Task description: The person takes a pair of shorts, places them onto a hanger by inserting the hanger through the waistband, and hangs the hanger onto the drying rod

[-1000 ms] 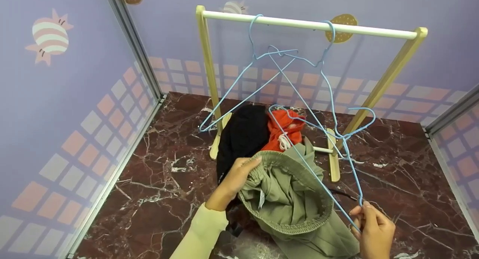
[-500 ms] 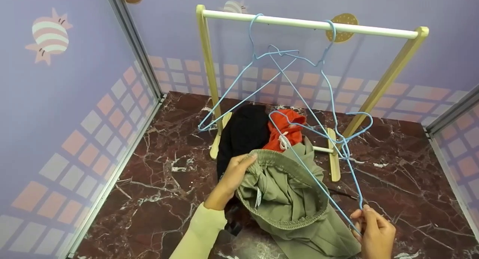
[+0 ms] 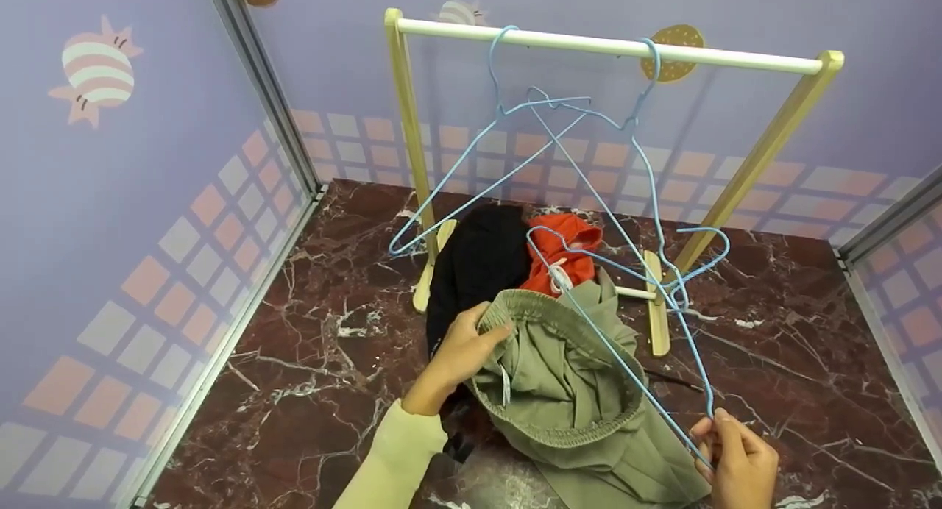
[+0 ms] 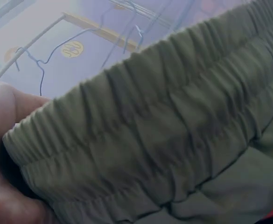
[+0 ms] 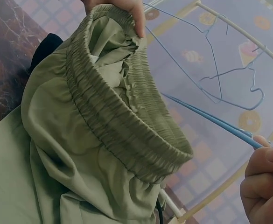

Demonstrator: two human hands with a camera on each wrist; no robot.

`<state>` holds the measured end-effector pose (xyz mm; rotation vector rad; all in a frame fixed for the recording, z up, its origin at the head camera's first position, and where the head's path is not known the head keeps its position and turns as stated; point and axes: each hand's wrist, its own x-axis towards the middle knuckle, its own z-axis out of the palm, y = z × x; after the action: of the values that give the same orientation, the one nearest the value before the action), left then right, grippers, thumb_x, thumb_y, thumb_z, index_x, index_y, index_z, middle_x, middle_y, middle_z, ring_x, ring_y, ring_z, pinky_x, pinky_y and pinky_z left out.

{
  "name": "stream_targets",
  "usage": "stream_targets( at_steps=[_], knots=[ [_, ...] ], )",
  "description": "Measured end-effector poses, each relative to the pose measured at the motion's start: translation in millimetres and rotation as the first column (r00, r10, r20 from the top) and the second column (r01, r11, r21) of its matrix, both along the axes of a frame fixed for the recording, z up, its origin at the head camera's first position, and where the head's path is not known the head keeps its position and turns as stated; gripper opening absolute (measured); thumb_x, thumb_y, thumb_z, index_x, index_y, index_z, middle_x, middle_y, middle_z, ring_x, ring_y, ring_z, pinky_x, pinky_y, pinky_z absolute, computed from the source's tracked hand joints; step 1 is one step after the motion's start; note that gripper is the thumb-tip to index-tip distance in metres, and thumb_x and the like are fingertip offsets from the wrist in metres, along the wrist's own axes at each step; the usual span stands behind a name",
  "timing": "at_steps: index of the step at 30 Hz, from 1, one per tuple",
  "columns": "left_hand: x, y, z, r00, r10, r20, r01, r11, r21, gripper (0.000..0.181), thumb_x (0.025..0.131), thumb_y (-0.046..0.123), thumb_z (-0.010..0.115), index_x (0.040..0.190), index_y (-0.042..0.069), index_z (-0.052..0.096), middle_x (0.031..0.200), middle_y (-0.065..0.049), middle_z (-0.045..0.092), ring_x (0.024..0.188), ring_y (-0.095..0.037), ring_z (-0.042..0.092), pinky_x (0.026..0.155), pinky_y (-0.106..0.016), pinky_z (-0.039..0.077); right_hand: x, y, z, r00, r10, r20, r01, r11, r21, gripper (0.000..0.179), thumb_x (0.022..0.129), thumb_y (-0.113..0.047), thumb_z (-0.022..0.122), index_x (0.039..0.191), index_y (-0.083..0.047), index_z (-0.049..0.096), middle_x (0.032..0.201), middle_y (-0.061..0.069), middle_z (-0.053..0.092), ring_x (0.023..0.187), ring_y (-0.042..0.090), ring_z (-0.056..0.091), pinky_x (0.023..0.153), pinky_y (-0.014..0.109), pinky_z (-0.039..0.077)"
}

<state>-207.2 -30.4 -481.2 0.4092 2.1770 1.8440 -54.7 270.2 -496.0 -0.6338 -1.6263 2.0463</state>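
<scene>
Olive-green elastic-waist pants [image 3: 567, 388] stand partly upright with the waist opening upward. At the left of the waistband [image 4: 141, 126], my left hand [image 3: 460, 347] grips the gathered edge, thumb on the inside and fingers outside. A white tag hangs within the opening. My right hand [image 3: 738, 457] pinches one end of a light-blue wire hanger [image 3: 697, 352], whose hook points up and right. The hanger's free end reaches left over the orange cloth, and its lower wire crosses in front of the pants' right rim in the head view. From the right wrist, the hanger [image 5: 215, 120] appears nearly edge-on beyond the waistband.
Behind stands a wooden rack with a white rail [image 3: 574, 42], two blue hangers [image 3: 471, 150] hooked on it. Black cloth [image 3: 478, 259] and an orange garment [image 3: 567, 233] with a white cord lie beneath. Patterned walls enclose the dark red marbled floor [image 3: 316, 391].
The right hand's hanger has tipped downward, its hook and free end sitting lower than before. The waistband has shifted slightly up and left, with the left hand still gripping it.
</scene>
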Motion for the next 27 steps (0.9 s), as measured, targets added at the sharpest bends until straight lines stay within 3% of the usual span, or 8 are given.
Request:
stream_targets(
  at_steps=[3,8,13,15,27],
  knots=[
    [0.4,-1.4,-0.6,0.999,0.022,-0.033,-0.025,0.995,-0.096,0.044,0.096,0.024,0.056,0.137,0.01,0.051,0.132,-0.009,0.059,0.123,-0.026,0.054,0.107,-0.045,0.039,2.2,1.5,-1.6,1.0,0.004,0.011,-0.004,1.0,0.008,0.045,0.101,-0.01,0.046,0.061,0.005,0.06,0.04,0.004,0.044,0.028,0.007,0.033,0.039,0.04,0.009],
    [0.2,-2.3,-2.4,0.997,0.056,-0.053,-0.065,0.983,-0.174,0.049,0.097,0.028,0.056,0.139,0.005,0.046,0.137,-0.014,0.054,0.13,-0.031,0.049,0.109,-0.048,0.037,5.4,5.6,-4.0,0.999,0.009,0.043,-0.011,1.0,0.026,0.046,0.102,-0.01,0.045,0.06,0.003,0.06,0.039,0.002,0.043,0.028,0.006,0.034,0.037,0.04,0.011],
    [-0.6,-2.5,-2.6,0.991,0.076,-0.114,-0.101,0.967,-0.234,0.032,0.098,0.025,0.053,0.125,0.008,0.054,0.119,-0.013,0.06,0.111,-0.03,0.057,0.095,-0.044,0.043,7.9,9.5,-6.7,0.998,0.007,0.06,-0.007,1.0,0.013,0.045,0.101,-0.009,0.046,0.059,0.001,0.061,0.04,0.002,0.045,0.027,0.006,0.034,0.037,0.04,0.012],
    [-1.5,-2.5,-3.3,0.987,0.09,-0.136,-0.122,0.963,-0.242,0.022,0.097,0.022,0.053,0.117,0.011,0.056,0.111,-0.01,0.062,0.103,-0.027,0.058,0.09,-0.042,0.043,8.8,10.9,-7.5,0.997,0.011,0.073,-0.013,1.0,0.016,0.045,0.101,-0.009,0.047,0.059,0.001,0.061,0.04,0.002,0.045,0.027,0.007,0.033,0.037,0.039,0.012],
    [-6.1,-6.2,-9.4,0.972,0.178,-0.155,-0.21,0.952,-0.224,0.028,0.095,0.014,0.052,0.122,0.009,0.055,0.125,-0.012,0.06,0.118,-0.029,0.055,0.1,-0.048,0.041,17.6,17.9,-7.2,0.981,0.044,0.191,-0.056,0.997,0.057,0.047,0.101,-0.015,0.047,0.06,-0.001,0.063,0.039,0.0,0.044,0.028,0.008,0.034,0.033,0.037,0.021]
  ],
)
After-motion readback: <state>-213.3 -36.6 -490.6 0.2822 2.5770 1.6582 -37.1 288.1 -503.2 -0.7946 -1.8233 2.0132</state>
